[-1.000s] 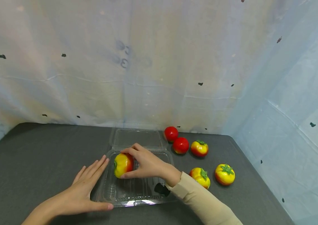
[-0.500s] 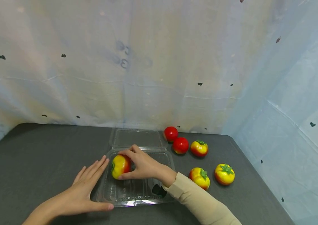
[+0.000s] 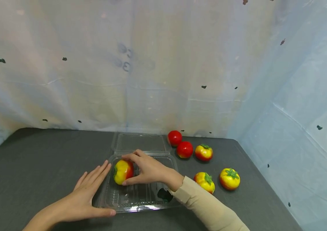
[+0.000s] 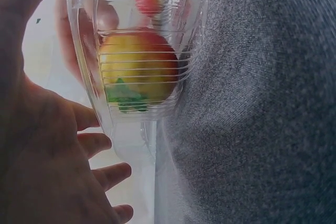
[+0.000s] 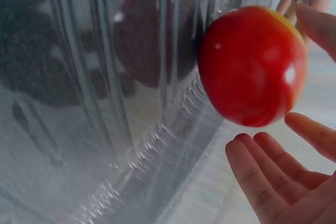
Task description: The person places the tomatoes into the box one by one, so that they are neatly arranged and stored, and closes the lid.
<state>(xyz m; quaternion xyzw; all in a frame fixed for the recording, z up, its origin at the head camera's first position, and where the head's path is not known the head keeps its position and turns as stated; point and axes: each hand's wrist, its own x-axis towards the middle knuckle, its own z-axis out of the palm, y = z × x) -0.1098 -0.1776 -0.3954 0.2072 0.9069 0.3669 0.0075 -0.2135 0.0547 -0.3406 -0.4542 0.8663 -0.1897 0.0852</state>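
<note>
A yellow-and-red persimmon point(image 3: 124, 172) with a green calyx lies on its side in the left part of a clear plastic clamshell box point(image 3: 134, 205). My right hand point(image 3: 149, 170) holds it from the right, thumb on the near side and fingers on the far side. In the right wrist view the persimmon's red underside point(image 5: 252, 66) shows between thumb and forefinger. At the box's left edge my left hand point(image 3: 88, 195) stands with fingers spread and straight, its fingertips against the rim. The left wrist view shows the calyx point(image 4: 126, 97) through the ribbed wall.
The lid point(image 3: 141, 142) lies folded back behind the box. To the right, several more fruits stand on the dark grey table point(image 3: 50, 166): red ones point(image 3: 185, 149) at the back and yellow-red persimmons point(image 3: 229, 178) nearer. Plastic sheeting point(image 3: 151, 64) hangs behind and at the right.
My right hand has moved the persimmon slightly left and nearer inside the box, almost still over the last half second. The left hand has kept its place at the rim.
</note>
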